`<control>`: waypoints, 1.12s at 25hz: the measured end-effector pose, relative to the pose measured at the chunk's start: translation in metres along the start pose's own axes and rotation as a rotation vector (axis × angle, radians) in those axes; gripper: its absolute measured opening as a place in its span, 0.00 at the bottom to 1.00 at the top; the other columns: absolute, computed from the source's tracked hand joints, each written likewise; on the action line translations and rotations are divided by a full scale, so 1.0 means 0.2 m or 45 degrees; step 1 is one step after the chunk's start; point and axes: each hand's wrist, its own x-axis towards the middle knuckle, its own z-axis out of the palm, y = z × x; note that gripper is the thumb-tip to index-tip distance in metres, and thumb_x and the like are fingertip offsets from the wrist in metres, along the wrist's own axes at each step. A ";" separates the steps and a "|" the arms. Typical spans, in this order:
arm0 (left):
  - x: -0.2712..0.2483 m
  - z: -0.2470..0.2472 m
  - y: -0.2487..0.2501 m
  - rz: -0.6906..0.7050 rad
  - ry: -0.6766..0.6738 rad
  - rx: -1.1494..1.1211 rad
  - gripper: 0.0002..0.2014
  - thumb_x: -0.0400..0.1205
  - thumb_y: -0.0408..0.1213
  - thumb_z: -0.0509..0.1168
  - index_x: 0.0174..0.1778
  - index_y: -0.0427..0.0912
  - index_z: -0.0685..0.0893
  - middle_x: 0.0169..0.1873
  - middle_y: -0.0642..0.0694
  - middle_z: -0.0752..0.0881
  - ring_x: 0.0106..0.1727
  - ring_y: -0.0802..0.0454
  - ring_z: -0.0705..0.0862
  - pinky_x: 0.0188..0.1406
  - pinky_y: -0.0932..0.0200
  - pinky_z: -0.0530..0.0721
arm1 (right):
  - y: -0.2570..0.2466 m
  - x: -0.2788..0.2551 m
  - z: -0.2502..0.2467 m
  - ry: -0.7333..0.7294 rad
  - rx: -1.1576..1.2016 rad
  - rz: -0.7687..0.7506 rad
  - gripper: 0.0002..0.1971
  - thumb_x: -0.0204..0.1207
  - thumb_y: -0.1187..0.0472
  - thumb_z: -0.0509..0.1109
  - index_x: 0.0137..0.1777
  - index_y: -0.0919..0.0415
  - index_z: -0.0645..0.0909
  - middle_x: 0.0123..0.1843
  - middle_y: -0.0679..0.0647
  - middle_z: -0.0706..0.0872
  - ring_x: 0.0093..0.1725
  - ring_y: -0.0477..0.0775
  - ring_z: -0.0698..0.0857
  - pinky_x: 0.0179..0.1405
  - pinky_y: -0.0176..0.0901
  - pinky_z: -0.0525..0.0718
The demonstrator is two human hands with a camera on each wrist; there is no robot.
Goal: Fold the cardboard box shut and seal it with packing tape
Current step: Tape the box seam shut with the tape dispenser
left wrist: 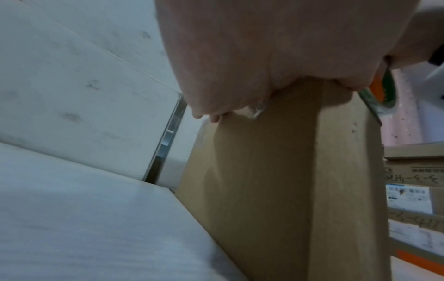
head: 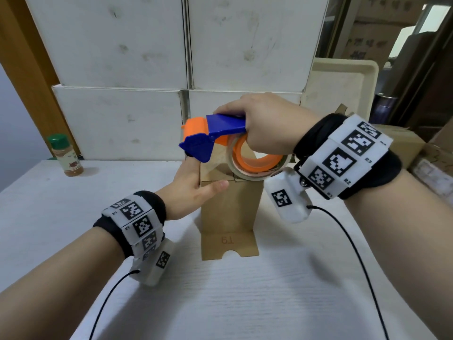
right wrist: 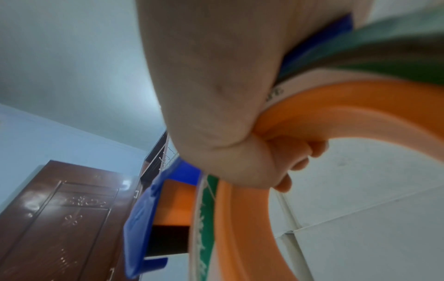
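1. Head view: a tall, narrow cardboard box point(head: 228, 212) stands upright on the white table point(head: 245, 303), directly between the two hands.
2. Left hand point(head: 193, 190) grips the box's upper left edge; its thumb lies across the near face just under the top, and its fingers reach over the far left corner, beneath the dispenser's nose.
3. Left wrist view: the fingertips point(left wrist: 213, 117) curl over the top edge of the box point(left wrist: 288, 180), beside a scrap of clear tape point(left wrist: 258, 109).
4. Right hand point(head: 267, 123) is closed round the blue handle of a blue-and-orange tape dispenser point(head: 210, 136), held over the box top with its nose pointing to the left.
5. Right wrist view: the curled fingers point(right wrist: 283, 161) hook through the orange hub point(right wrist: 336, 114) that carries the packing tape roll point(head: 257, 163).
6. Beyond the fingers stand stacked white cartons point(head: 183, 57); left of the left hand, well apart, stands a green-capped spice jar point(head: 66, 155).
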 end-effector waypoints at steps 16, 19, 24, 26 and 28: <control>-0.01 -0.05 0.01 -0.183 0.132 -0.120 0.22 0.80 0.46 0.67 0.69 0.52 0.71 0.59 0.74 0.71 0.58 0.81 0.73 0.56 0.83 0.70 | -0.05 0.12 0.04 -0.041 -0.007 -0.067 0.27 0.71 0.75 0.58 0.66 0.52 0.78 0.45 0.49 0.79 0.42 0.54 0.76 0.32 0.36 0.67; 0.00 -0.06 0.00 -0.207 0.118 -0.134 0.25 0.77 0.53 0.67 0.68 0.53 0.71 0.68 0.56 0.75 0.68 0.58 0.75 0.70 0.55 0.75 | -0.01 0.10 0.02 -0.042 -0.007 -0.059 0.30 0.71 0.75 0.56 0.68 0.49 0.77 0.47 0.49 0.80 0.46 0.55 0.77 0.36 0.39 0.69; -0.01 -0.07 0.02 -0.266 0.114 -0.125 0.18 0.81 0.49 0.66 0.63 0.59 0.66 0.69 0.55 0.71 0.69 0.57 0.73 0.62 0.65 0.71 | 0.05 0.06 0.01 -0.005 0.016 -0.043 0.33 0.72 0.76 0.56 0.72 0.44 0.74 0.48 0.48 0.80 0.48 0.53 0.76 0.45 0.41 0.69; -0.03 -0.10 0.00 -0.269 0.119 -0.119 0.24 0.80 0.52 0.65 0.72 0.55 0.68 0.74 0.58 0.67 0.74 0.58 0.70 0.69 0.64 0.71 | 0.13 0.02 0.02 -0.026 -0.051 0.022 0.32 0.73 0.75 0.56 0.73 0.45 0.74 0.51 0.50 0.80 0.49 0.52 0.75 0.47 0.40 0.67; -0.04 -0.10 -0.01 -0.318 0.107 -0.131 0.31 0.80 0.52 0.64 0.79 0.56 0.63 0.79 0.58 0.61 0.78 0.58 0.66 0.78 0.58 0.67 | 0.24 -0.05 0.07 -0.064 -0.064 0.117 0.33 0.74 0.74 0.57 0.74 0.43 0.72 0.49 0.49 0.75 0.52 0.55 0.77 0.48 0.40 0.66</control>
